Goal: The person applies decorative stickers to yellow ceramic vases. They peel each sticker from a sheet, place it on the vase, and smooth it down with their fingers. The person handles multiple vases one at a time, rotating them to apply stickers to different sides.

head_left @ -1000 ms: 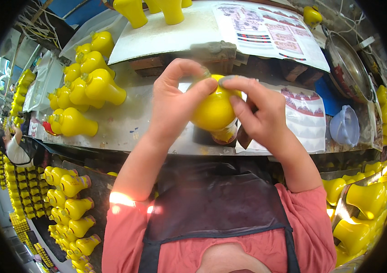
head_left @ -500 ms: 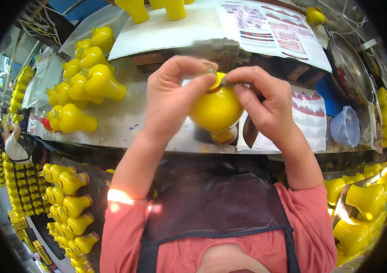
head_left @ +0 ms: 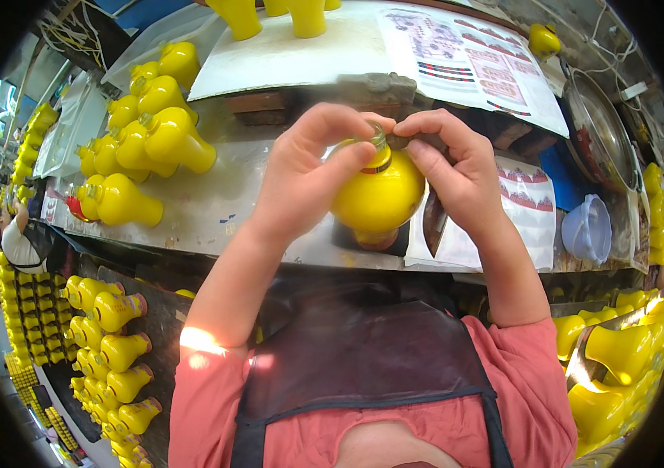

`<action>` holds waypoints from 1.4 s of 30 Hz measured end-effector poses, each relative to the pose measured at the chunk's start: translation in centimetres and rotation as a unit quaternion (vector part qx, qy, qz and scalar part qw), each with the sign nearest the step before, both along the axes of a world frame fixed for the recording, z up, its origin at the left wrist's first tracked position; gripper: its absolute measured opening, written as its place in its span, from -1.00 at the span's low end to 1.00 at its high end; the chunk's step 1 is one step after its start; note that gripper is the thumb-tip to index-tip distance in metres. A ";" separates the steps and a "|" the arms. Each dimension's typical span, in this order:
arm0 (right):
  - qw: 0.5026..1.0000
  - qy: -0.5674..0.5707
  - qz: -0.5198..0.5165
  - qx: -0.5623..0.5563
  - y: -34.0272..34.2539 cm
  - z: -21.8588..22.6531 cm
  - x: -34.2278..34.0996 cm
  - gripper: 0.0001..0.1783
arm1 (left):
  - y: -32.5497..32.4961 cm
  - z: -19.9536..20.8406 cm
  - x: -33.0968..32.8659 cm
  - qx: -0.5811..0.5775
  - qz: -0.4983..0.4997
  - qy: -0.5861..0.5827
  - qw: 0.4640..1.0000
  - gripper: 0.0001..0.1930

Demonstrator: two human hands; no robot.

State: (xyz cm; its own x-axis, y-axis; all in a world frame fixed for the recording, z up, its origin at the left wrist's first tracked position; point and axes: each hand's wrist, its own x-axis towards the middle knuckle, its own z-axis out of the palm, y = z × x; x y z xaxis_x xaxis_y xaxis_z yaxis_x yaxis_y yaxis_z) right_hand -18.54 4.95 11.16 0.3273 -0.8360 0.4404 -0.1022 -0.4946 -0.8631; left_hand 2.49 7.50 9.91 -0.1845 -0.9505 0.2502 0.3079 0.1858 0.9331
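Note:
A glossy yellow bottle [head_left: 377, 196] with a rounded body, a clear glass mouth and a dark red band round its neck is tipped with the mouth away from me. My left hand [head_left: 308, 168] is closed on the neck, thumb and forefinger at the glass mouth. My right hand [head_left: 456, 168] is bent, its thumb and fingertips against the other side of the neck. Anything thin between those fingertips is too small to make out. A dark, pointed, blade-like piece [head_left: 434, 222] shows below my right hand; I cannot tell whether the hand holds it.
Several yellow bottles [head_left: 180, 140] lie at the left of the metal table [head_left: 215, 199]. Printed sheets [head_left: 525, 191] lie at the right and on a white board [head_left: 301, 66]. A light blue bucket [head_left: 587, 230] and a large metal pan [head_left: 601, 129] stand right. A person [head_left: 26, 246] is far left.
My left hand has moved slightly right along with the bottle. More of the clear mouth shows, and the right fingertips have shifted at the neck. The whole view has shifted slightly.

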 end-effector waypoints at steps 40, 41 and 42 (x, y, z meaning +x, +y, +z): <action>0.933 0.028 0.275 0.231 4.0 5.0 4.9 -0.55 | 12.6 0.5 7.5 -0.169 0.499 -0.360 0.770 -0.85; 0.942 0.025 0.261 0.211 3.5 4.9 5.5 -0.66 | 14.1 0.6 9.0 -0.187 0.539 -0.371 0.733 -0.88; 0.933 0.016 0.280 0.226 2.8 4.7 6.0 -0.69 | 15.9 0.7 10.6 -0.181 0.571 -0.414 0.685 -0.91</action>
State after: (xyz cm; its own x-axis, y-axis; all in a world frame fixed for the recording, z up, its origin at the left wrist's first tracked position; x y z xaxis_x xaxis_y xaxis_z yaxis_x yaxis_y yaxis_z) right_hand -12.49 7.75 15.83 0.7755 -0.6278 0.0671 0.0333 -0.0655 -0.9973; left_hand 13.07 23.40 10.60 0.4074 -0.4961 0.7668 -0.8382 0.1303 0.5296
